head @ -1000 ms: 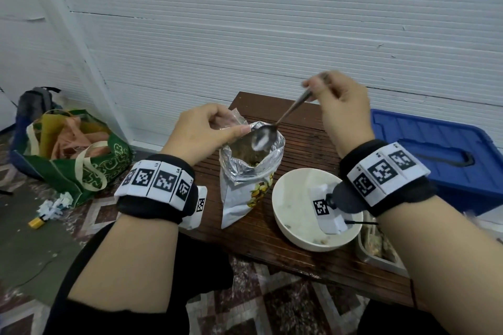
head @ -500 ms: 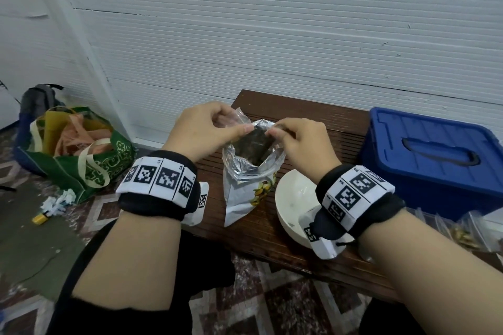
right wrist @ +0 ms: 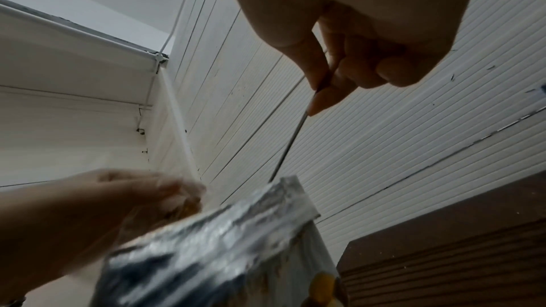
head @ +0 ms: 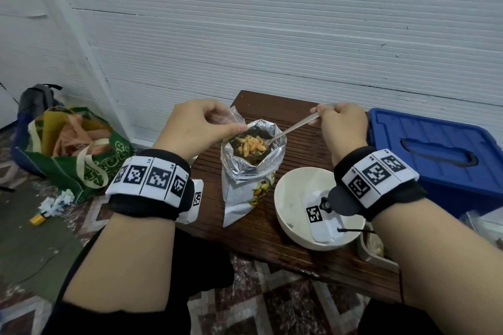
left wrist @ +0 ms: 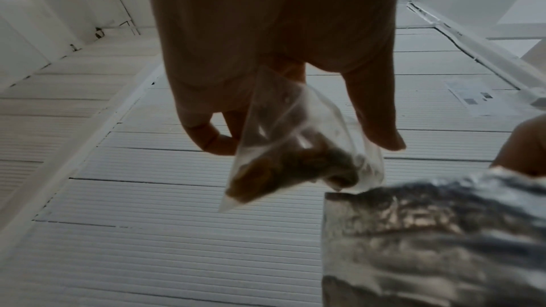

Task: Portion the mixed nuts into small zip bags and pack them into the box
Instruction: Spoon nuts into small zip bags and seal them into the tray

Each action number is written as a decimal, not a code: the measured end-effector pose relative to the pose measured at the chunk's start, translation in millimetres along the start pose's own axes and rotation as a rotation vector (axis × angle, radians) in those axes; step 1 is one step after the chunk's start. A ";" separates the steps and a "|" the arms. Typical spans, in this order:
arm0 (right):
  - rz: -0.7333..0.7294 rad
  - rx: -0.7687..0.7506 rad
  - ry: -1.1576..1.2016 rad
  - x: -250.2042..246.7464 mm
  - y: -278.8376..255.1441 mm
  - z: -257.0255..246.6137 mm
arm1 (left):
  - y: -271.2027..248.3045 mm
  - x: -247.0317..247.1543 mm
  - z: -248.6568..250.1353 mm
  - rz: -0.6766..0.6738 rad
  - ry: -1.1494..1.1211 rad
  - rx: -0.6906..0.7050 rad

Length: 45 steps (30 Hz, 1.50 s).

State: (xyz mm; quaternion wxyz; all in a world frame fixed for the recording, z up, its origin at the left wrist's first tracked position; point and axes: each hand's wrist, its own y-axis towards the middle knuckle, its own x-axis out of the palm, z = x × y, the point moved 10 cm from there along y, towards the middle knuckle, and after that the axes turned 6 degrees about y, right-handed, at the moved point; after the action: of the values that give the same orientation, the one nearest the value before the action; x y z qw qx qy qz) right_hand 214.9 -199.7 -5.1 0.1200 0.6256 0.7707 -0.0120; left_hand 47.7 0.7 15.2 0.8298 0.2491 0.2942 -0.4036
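table [head: 295,228]: dark slatted wood, short; its near edge lies just beside the foil pouch base, so a nudge toward the person could tip the pouch onto the floor
blue box [head: 432,160]: lid on, right of the foil pouch and well apart; it needs opening before any packing, and there is little bare room in front of it
white bowl [head: 296,198]: just right of the foil pouch, under the right wrist; a dropped wrist could catch its rim
foil pouch [head: 251,168]: stands open, unsupported, mixed nuts [head: 250,145] inside; levering the spoon against its wall may topple it
left hand [head: 198,128]: pinches the small zip bag [left wrist: 298,146] above the pouch's left rim; the bag is part filled, its mouth narrow, so nuts may spill past it
right hand [head: 341,128]: grips the spoon [head: 292,129] handle, bowl end down in the pouch; a heaped load may shed on the way across
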 end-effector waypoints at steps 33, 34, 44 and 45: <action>-0.068 -0.104 0.054 5.4 4.0 -44.0 | 1.7 37.7 13.4 -0.077 0.174 0.040; -0.088 -0.147 0.082 6.9 2.0 -49.1 | 2.1 36.7 12.1 -0.056 0.148 0.035; -0.068 -0.448 0.347 -15.7 -8.2 -84.1 | 6.4 10.4 -8.5 0.094 -0.069 -0.069; -0.013 -0.433 0.362 -21.4 -5.4 -80.5 | 6.8 7.8 -10.6 0.096 -0.064 -0.065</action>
State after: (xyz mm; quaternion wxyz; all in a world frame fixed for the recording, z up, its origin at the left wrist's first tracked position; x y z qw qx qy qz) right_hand 200.0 -207.9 76.6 0.1113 0.5726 0.7682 0.2639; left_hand 54.1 7.4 3.6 0.8648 0.2228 0.2683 -0.3614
